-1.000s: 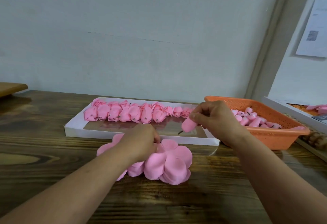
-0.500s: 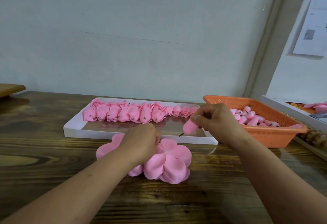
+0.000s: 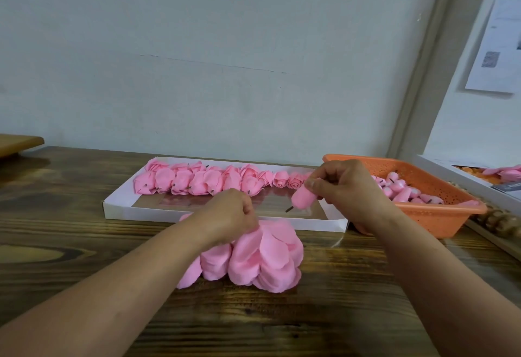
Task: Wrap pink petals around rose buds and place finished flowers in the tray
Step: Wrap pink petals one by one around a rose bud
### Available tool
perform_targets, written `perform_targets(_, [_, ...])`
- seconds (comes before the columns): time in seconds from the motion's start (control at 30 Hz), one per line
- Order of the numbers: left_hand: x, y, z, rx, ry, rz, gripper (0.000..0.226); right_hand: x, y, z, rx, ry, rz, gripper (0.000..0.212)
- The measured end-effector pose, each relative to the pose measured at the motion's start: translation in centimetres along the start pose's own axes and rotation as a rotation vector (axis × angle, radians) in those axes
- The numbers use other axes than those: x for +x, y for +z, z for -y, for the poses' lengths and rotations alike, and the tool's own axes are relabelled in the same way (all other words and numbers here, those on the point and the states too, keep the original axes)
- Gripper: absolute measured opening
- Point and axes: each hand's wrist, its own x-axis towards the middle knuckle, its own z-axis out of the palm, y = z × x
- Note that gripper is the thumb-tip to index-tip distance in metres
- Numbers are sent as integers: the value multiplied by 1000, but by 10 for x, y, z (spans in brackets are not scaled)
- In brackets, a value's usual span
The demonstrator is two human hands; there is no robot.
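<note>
Beyond both hands lies the white tray (image 3: 118, 210), holding roughly fourteen finished roses (image 3: 214, 180). Behind the right hand (image 3: 349, 190) sits an orange basket (image 3: 439, 215) with about a dozen buds. The left hand (image 3: 228, 215) pinches up the petal stack (image 3: 265, 261), too many to count. The right hand's fingers grip one bud (image 3: 303, 198), pin pointing down-left. The petals look soft, light and easily creased, best lifted at the centre; the bud looks firmer, best held by its body.
</note>
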Motion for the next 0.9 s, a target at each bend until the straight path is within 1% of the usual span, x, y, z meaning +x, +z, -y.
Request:
perform_targets(0.1, [1,2,-1,-242,-130,8,17,-1,1,4,19,-2,1,19])
perform_targets(0.2, [2,5,-3,-666,-244,15,21,0,3,8,41,-15,-5,21])
perform_targets(0.27, [1,7,-5,-901,-284,25,24,0,5,10,62,-22,3,24])
perform_targets(0.43, [-6,11,-9,-1201,-323,90,5,0,11,11,16,-52,54,28])
perform_targets(0.5, [-8,12,-9,-1378,-334,128,11,0,12,11,15,-55,62,28])
perform_targets(0.53, [-10,12,-10,-1475,-325,175,20,0,13,10,23,-59,60,28])
perform_targets(0.6, [-12,14,-10,-1637,-301,265,45,-1,12,10,38,-70,55,28])
perform_targets(0.63, [-14,14,-11,-1688,-294,290,51,-1,12,10,37,-73,56,28])
perform_targets(0.73, [-17,16,-15,-1761,-258,296,41,-4,12,11,26,-74,56,27])
perform_targets(0.8, [-18,19,-17,-1724,-273,251,39,-6,13,13,22,-71,49,27])
perform_targets(0.9, [-13,23,-13,-1658,-375,129,40,-8,13,16,-9,-62,49,28])
